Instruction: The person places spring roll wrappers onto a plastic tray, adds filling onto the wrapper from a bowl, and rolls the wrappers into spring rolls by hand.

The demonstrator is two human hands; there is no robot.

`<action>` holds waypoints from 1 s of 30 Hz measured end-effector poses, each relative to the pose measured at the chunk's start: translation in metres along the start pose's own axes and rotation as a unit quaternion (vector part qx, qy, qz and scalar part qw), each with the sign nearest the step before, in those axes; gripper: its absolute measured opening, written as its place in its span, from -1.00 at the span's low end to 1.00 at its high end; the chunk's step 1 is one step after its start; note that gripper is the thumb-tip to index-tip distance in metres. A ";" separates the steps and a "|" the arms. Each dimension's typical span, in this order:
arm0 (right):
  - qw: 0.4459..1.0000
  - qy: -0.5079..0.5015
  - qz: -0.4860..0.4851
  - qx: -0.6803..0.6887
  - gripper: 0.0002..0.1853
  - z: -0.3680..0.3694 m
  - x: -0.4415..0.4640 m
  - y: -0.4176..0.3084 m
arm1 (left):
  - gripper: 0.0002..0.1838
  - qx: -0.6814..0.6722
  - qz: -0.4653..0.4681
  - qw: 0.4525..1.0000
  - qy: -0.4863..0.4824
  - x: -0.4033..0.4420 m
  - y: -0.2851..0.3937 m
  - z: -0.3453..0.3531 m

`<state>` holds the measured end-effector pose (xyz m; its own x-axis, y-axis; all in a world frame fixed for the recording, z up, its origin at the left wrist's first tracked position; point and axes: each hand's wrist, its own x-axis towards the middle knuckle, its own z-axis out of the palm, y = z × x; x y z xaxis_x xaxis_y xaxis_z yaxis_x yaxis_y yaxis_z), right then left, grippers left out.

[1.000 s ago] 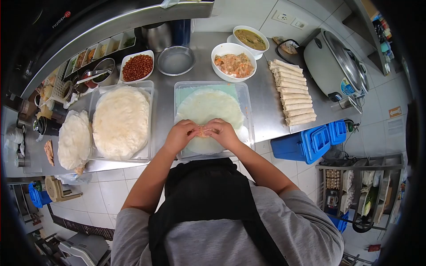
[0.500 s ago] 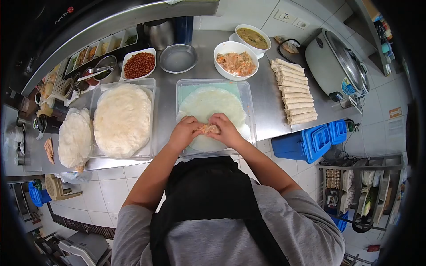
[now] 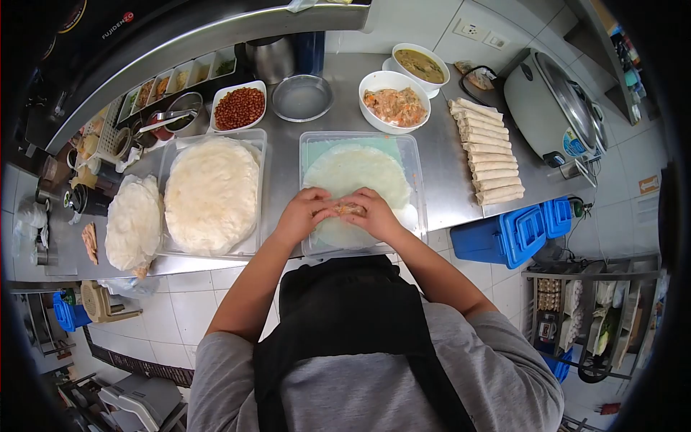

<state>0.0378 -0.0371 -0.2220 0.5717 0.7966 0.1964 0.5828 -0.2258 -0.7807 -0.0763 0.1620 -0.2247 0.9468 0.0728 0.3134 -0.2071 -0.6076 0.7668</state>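
Translucent wrapper [image 3: 358,167] lies in plastic tray [image 3: 419,180], near centre. Left hand [image 3: 305,214] and right hand [image 3: 376,215], fingers half curled, pinch filling [image 3: 349,209] between them above it; fingers partly hide the filling. Far side: bowl [image 3: 368,117], pan [image 3: 302,99]. Right: rolls [image 3: 493,155], cooker [image 3: 536,108]; its sticker [image 3: 574,146] too small to read. Left: wrapper stack [image 3: 211,196]. Far left: dark appliance [image 3: 90,61], lettered "FUJIDENZO".

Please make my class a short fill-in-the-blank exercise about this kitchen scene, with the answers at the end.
1. The left hand and right hand hold filling over a wrapper whose shape is ____.
2. The rolls lie to the wrapper's ____.
3. The lidded bins below the counter are ____.
4. The apron is ____.

Missing words: round; right; blue; black.
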 end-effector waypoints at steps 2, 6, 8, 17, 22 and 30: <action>0.999 -0.002 0.017 0.031 -0.62 0.004 0.002 0.006 | -0.63 0.012 -0.010 1.000 -0.028 -0.002 -0.013 0.000; 0.999 -0.005 0.026 -0.028 -0.55 0.004 0.003 0.002 | -0.63 0.049 0.017 0.999 0.011 -0.002 -0.014 0.003; 0.998 -0.012 0.058 0.009 -0.54 0.001 0.002 0.001 | -0.62 0.080 0.037 0.996 0.020 0.002 -0.005 0.006; 0.998 -0.018 -0.014 -0.055 -0.51 -0.002 -0.011 0.007 | -0.56 0.091 0.022 0.996 0.002 0.009 0.018 0.012; 0.993 -0.012 -0.062 -0.101 -0.49 -0.007 -0.020 0.018 | -0.60 0.103 -0.007 0.994 -0.037 0.009 0.006 0.032; 0.998 0.046 -0.034 -0.022 -0.65 -0.027 -0.030 0.006 | -0.78 0.038 0.060 0.996 0.046 0.015 0.021 0.031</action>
<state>0.0398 -0.0771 -0.2167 0.5798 0.7560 0.3039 0.6461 -0.1994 -0.7367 -0.0591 0.1252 -0.2213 0.8892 0.0653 0.4528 -0.2951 -0.6744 0.6768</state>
